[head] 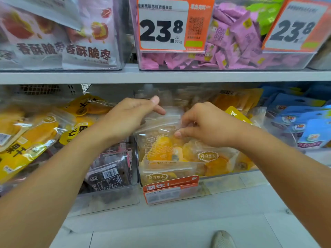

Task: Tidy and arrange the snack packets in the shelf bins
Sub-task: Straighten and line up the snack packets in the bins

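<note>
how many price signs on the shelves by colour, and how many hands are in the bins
Orange-framed 23.8 price signs: 2, the second at the right edge
Red-orange sign on the lower bin: 1
Hands: 2, left hand and right hand
Total: 5

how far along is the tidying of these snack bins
Looks done: the front clear packets stand fairly upright in the middle bin. In hand: the left hand and right hand both pinch the top of a clear packet of orange fruit, seemingly straightening it. Left: the yellow packets lie slanted and jumbled, and the dark packets lean unevenly.
</note>
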The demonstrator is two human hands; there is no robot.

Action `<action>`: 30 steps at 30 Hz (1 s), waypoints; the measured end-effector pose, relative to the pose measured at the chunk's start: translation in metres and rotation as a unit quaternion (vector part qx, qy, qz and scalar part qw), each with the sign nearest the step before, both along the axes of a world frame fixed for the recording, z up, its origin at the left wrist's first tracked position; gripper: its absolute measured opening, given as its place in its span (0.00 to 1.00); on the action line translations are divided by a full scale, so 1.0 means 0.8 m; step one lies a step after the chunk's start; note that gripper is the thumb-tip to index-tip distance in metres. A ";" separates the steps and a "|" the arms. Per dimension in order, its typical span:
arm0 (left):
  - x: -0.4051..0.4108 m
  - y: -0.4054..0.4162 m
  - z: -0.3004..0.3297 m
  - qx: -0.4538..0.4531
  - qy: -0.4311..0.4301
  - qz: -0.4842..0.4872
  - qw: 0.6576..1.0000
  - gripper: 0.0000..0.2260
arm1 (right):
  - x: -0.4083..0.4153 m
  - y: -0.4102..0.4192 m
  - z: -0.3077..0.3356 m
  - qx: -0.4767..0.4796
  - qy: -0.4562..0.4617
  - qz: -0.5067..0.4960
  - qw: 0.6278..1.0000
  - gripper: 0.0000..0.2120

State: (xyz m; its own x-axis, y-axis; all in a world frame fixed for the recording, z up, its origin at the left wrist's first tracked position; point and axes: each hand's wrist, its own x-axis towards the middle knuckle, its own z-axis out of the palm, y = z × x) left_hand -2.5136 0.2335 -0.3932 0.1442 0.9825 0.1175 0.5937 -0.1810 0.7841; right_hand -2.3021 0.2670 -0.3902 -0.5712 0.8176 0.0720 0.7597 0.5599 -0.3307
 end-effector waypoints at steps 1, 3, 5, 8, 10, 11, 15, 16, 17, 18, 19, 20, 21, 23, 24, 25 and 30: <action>-0.005 -0.003 0.001 -0.012 0.003 -0.018 1.000 0.20 | -0.003 0.004 0.001 -0.012 0.016 -0.002 1.000 0.12; -0.009 -0.004 -0.003 0.013 0.102 -0.046 0.994 0.22 | -0.013 0.010 0.002 -0.037 0.029 -0.002 0.999 0.10; -0.011 -0.004 -0.013 0.051 0.218 -0.048 0.974 0.22 | -0.021 0.014 0.004 -0.051 -0.018 0.009 0.999 0.09; -0.007 -0.003 -0.015 0.054 0.262 -0.058 0.962 0.30 | -0.028 0.017 0.016 -0.087 -0.115 0.028 0.989 0.08; -0.008 -0.001 -0.012 0.052 0.258 -0.061 0.963 0.35 | -0.025 0.018 0.021 -0.147 -0.111 0.040 0.982 0.13; -0.009 0.000 -0.011 0.046 0.251 -0.057 0.965 0.37 | -0.020 0.019 0.023 -0.186 -0.071 0.035 0.979 0.16; -0.006 0.000 -0.009 0.025 0.260 -0.044 0.964 0.40 | -0.003 0.020 0.033 -0.168 -0.036 -0.027 0.985 0.06; -0.004 0.001 -0.009 0.025 0.270 -0.040 0.962 0.39 | 0.000 0.021 0.036 -0.137 -0.076 -0.043 0.987 0.08; -0.003 0.001 -0.008 0.023 0.275 -0.037 0.960 0.39 | 0.000 0.020 0.037 -0.123 -0.108 -0.059 0.985 0.14; -0.002 0.000 -0.008 0.020 0.279 -0.035 0.960 0.40 | 0.000 0.019 0.037 -0.125 -0.105 -0.066 0.984 0.16; -0.001 0.000 -0.007 0.021 0.283 -0.036 0.958 0.40 | -0.001 0.017 0.036 -0.128 -0.077 -0.067 0.986 0.16; -0.001 -0.001 -0.006 0.026 0.293 -0.038 0.955 0.41 | -0.004 0.015 0.034 -0.132 -0.043 -0.065 0.988 0.14; 0.000 -0.003 -0.004 0.037 0.308 -0.038 0.950 0.43 | -0.009 0.014 0.030 -0.137 -0.006 -0.063 0.989 0.11; 0.004 -0.007 -0.001 0.067 0.360 -0.040 0.930 0.46 | -0.018 0.013 0.022 -0.141 0.047 -0.055 0.987 0.09; 0.007 -0.009 0.000 0.081 0.392 -0.046 0.915 0.47 | -0.021 0.012 0.017 -0.138 0.055 -0.055 0.987 0.09; 0.011 -0.011 -0.001 0.086 0.425 -0.058 0.899 0.47 | -0.022 0.012 0.013 -0.138 0.051 -0.053 0.988 0.10; 0.017 -0.010 -0.002 -0.004 0.465 -0.075 0.882 0.41 | 0.017 -0.006 0.039 -0.175 0.028 -0.045 0.983 0.24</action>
State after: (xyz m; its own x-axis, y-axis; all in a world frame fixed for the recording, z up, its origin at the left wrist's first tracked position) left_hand -2.5003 0.2251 -0.3950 0.3023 0.9447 -0.1268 0.9510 -0.3080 -0.0275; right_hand -2.2882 0.2623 -0.3588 -0.4990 0.8447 -0.1938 0.7755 0.3354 -0.5348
